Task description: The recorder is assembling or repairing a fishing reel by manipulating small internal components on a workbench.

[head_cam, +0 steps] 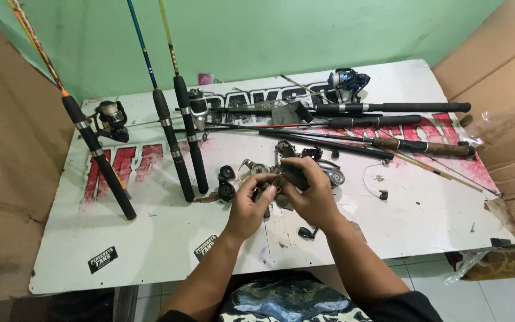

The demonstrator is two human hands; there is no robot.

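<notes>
Head view: both hands grasp reel body mid-table.

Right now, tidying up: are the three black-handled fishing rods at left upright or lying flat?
Upright, roughly: three black-handled fishing rods stand butts on the white table, tips against the wall.

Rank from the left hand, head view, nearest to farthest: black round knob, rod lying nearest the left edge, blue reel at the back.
From the left hand:
1. Black round knob, just to its left on the table.
2. Rod nearest the left edge, handle lying far left.
3. Blue reel, at the back right near the wall.
</notes>
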